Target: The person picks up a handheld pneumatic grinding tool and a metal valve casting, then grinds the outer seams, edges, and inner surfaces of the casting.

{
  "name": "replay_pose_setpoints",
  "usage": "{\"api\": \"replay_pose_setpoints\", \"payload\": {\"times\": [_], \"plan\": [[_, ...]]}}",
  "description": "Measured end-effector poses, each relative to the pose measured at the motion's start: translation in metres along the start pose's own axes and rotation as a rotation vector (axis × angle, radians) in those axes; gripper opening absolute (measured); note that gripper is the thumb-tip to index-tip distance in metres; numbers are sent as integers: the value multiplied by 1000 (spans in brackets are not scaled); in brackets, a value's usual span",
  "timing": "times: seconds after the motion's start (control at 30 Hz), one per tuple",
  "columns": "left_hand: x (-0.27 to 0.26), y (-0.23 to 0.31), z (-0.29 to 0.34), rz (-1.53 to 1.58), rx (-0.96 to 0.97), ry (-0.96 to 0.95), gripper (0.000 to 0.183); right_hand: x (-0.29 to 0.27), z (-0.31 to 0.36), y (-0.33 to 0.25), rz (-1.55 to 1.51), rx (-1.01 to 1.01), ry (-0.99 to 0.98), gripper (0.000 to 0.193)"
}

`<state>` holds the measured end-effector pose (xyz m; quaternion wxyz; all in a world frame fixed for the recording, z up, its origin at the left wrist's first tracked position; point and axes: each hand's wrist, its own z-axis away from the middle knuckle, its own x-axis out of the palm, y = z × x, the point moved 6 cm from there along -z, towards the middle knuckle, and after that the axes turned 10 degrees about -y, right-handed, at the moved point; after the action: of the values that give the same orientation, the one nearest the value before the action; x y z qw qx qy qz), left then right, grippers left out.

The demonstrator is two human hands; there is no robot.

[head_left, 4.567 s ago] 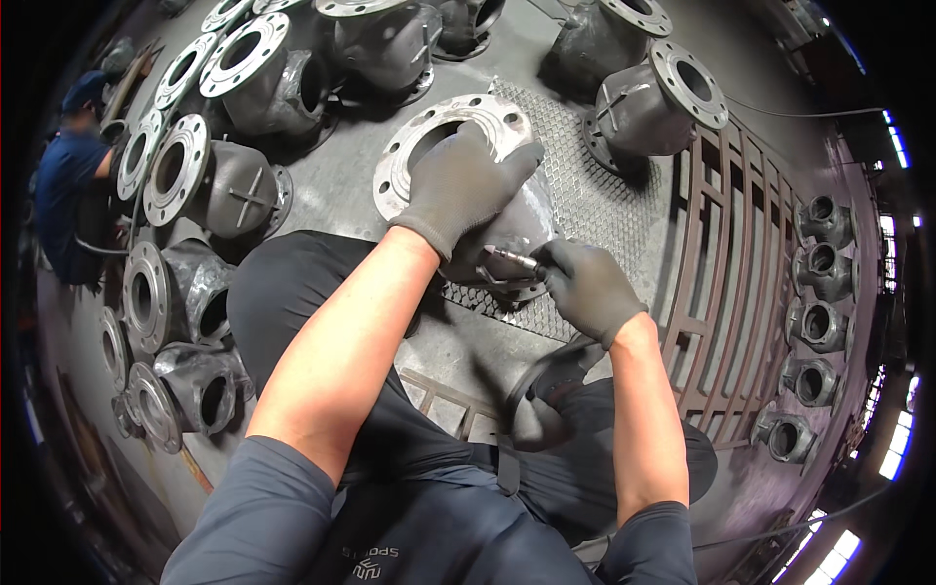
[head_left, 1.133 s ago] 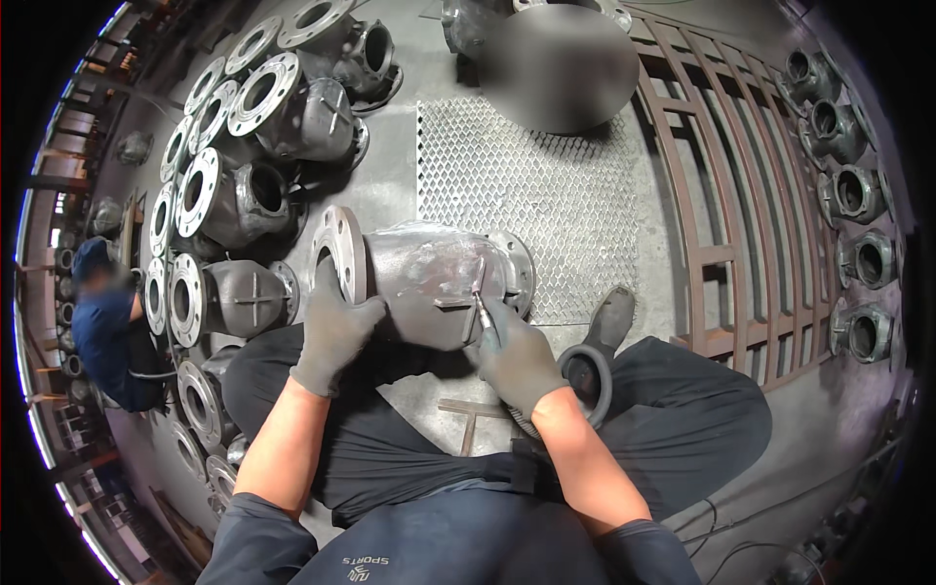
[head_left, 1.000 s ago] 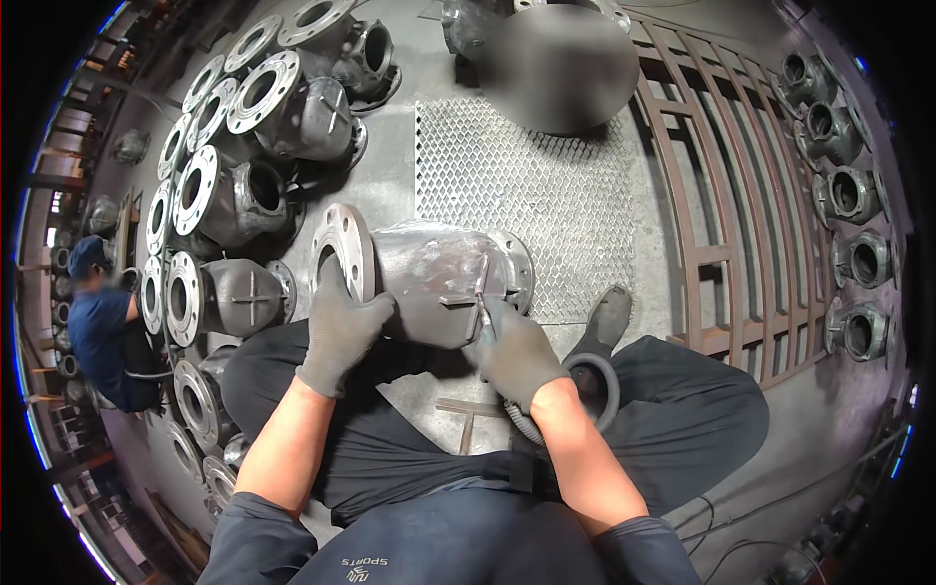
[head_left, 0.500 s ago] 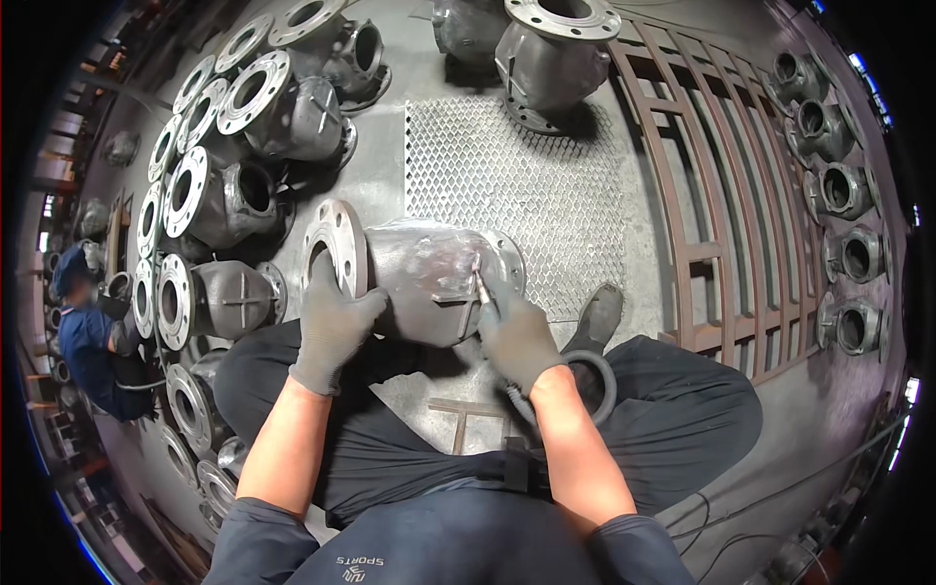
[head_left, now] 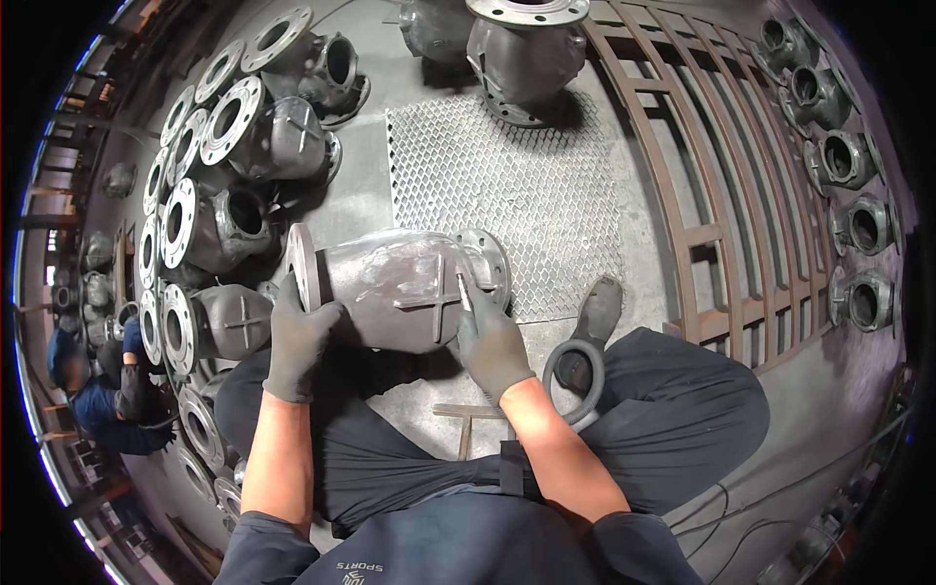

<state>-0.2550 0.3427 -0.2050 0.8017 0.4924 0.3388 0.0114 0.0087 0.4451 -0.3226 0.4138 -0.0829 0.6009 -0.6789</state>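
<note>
A grey cast metal valve body (head_left: pixel 375 292) lies on its side in front of my knees, a round flange at each end and a raised cross-shaped rib on its wall. My gloved left hand (head_left: pixel 300 336) is closed around the rim of its left flange (head_left: pixel 304 268), fingers hidden behind it. In my gloved right hand (head_left: pixel 495 349) is a slim, pen-shaped die grinder (head_left: pixel 464 292). The grinder's tip is at the casting's wall, between the cross rib and the right flange (head_left: pixel 495 261); whether it touches I cannot tell.
Many similar castings (head_left: pixel 229 214) stand close on the left; another (head_left: pixel 526 58) stands beyond the expanded-metal mesh (head_left: pixel 507 195). A brown steel frame (head_left: pixel 702 175) lies at right, more castings (head_left: pixel 848 156) past it. A dark ring (head_left: pixel 575 380) rests by my shoe. A co-worker (head_left: pixel 102 390) sits far left.
The valve body has rolled, bringing the whole cross rib up into view. My right hand and grinder have shifted left and slightly down; my left hand stays on the flange.
</note>
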Motion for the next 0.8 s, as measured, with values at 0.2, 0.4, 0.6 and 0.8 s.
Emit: {"api": "replay_pose_setpoints", "payload": {"times": [0.2,0.4,0.6,0.8], "plan": [[0,-10,-1,44,-29,-26,57,-16,-13,12,-156,116,-109,45],[1,-7,0,99,4,-48,53,-21,-34,18,-10,159,-141,43],[6,6,0,50,-5,-59,57,-23,-26,19,6,205,-149,47],[3,0,1,33,17,-34,62,-17,-21,11,-152,104,-107,47]]}}
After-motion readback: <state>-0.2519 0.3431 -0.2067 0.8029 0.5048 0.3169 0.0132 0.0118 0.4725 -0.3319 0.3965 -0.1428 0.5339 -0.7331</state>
